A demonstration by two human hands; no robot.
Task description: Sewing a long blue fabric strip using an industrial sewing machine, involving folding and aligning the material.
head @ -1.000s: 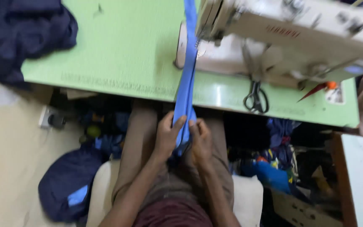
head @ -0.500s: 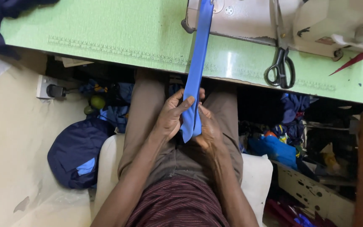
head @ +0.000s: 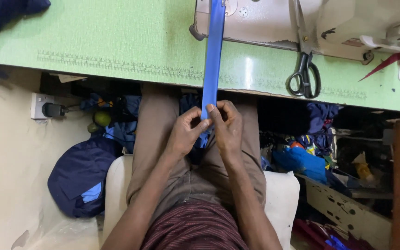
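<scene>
A long blue fabric strip (head: 213, 55) runs from the sewing machine (head: 278, 21) down over the edge of the green table (head: 116, 41) to my lap. My left hand (head: 186, 132) and my right hand (head: 228, 127) pinch its lower end together, fingertips close, just below the table edge and above my brown trousers. The strip's bottom part is folded or bunched between my fingers and partly hidden.
Black-handled scissors (head: 304, 69) lie on the table right of the strip. Dark blue cloth (head: 5, 14) is piled at the table's far left. A wall socket with a plug (head: 45, 107), a navy garment (head: 82, 178) and a clutter of fabric (head: 302, 162) sit below.
The view has dropped toward my lap, so the table and machine sit higher in frame. Both hands stay on the strip's lower end, now pinching it with the fingertips.
</scene>
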